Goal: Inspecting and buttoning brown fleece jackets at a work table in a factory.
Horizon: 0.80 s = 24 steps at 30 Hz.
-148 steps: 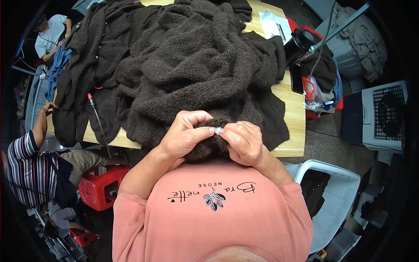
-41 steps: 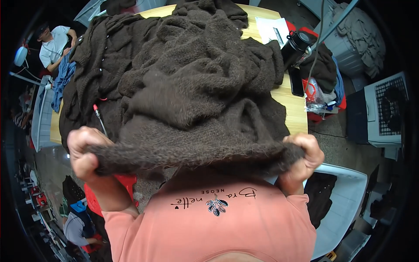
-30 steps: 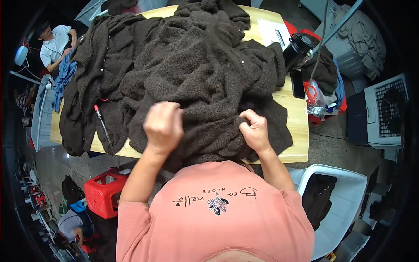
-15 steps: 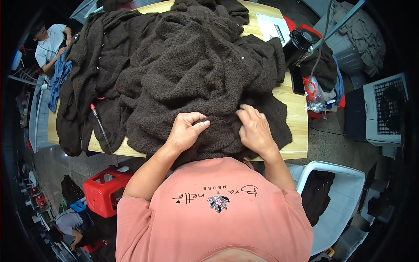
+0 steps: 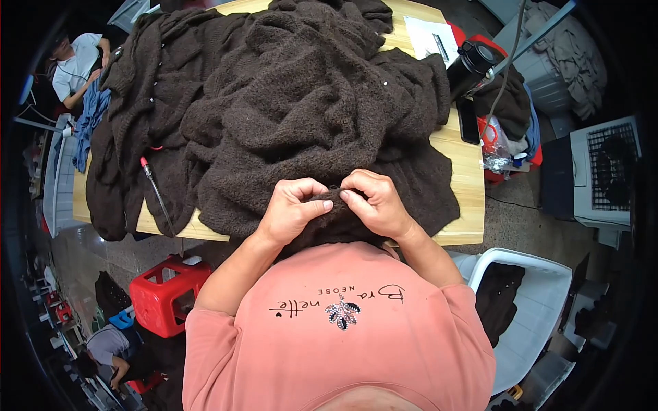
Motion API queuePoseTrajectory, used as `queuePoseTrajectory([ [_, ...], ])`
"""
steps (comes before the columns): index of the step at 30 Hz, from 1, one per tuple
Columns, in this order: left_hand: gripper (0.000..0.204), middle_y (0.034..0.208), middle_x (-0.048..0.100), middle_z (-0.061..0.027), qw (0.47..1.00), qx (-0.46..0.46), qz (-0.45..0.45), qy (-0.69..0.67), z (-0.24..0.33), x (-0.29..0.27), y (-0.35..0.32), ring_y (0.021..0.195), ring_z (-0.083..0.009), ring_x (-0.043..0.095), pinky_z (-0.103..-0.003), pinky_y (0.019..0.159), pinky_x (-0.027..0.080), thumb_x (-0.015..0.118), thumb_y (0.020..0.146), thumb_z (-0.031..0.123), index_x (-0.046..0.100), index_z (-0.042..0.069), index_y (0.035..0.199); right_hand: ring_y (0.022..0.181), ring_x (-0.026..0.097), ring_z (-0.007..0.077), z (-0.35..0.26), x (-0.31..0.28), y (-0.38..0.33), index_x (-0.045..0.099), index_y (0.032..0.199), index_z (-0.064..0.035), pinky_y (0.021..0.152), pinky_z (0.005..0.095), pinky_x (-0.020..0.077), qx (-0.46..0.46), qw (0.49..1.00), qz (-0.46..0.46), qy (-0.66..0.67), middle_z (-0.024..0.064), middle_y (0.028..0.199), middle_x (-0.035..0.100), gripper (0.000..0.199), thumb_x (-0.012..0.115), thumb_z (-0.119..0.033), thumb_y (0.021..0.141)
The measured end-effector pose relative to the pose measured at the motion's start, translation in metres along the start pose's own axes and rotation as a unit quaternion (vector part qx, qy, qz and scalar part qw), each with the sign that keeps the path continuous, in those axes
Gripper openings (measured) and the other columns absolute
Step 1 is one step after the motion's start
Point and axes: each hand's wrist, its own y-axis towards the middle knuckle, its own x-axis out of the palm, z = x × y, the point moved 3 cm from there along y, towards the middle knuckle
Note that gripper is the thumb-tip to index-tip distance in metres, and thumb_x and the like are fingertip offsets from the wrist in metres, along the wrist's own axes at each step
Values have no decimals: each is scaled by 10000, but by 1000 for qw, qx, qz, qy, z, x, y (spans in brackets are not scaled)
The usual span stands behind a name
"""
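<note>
A large heap of dark brown knitted garment (image 5: 295, 116) covers most of the wooden table (image 5: 469, 198). At its near edge my left hand (image 5: 291, 209) pinches a fold of the knit between thumb and fingers. Close beside it, my right hand (image 5: 377, 204) grips the same fold, with the two thumbs almost meeting. Whether anything small sits between the fingertips is too fine to see. Left of my hands, a thin tool with a red end (image 5: 152, 179) lies on the brown cloth.
A black bottle (image 5: 473, 65) and a phone (image 5: 469, 122) stand and lie at the table's right edge, near a paper sheet (image 5: 430, 38). On the floor are a red stool (image 5: 154, 291) and a white bin (image 5: 541, 315) holding dark cloth. A person (image 5: 79, 68) sits far left.
My right hand has moved left, next to my left hand, and now pinches the knit there. My left hand stays in nearly the same spot.
</note>
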Motion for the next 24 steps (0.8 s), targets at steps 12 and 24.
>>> queuePoseTrajectory([
  [12, 38, 722, 630, -26, 995, -82, -42, -46, -1, 6, 1, 623, -72, 553, -214, 593, 457, 637, 752, 11, 640, -8, 785, 679, 546, 272, -6, 5, -13, 565, 780, -13, 630, 344, 427, -99, 982, 111, -115, 109, 727, 565, 128, 653, 10, 690],
  [24, 25, 760, 634, -24, 996, -63, -5, -67, 1, 1, 11, 659, -70, 558, -215, 631, 456, 621, 786, 32, 630, 8, 785, 841, 542, 240, 22, -2, -105, 523, 1060, 12, 749, 336, 458, 117, 925, 283, -226, 140, 935, 546, 586, 810, -174, 584],
])
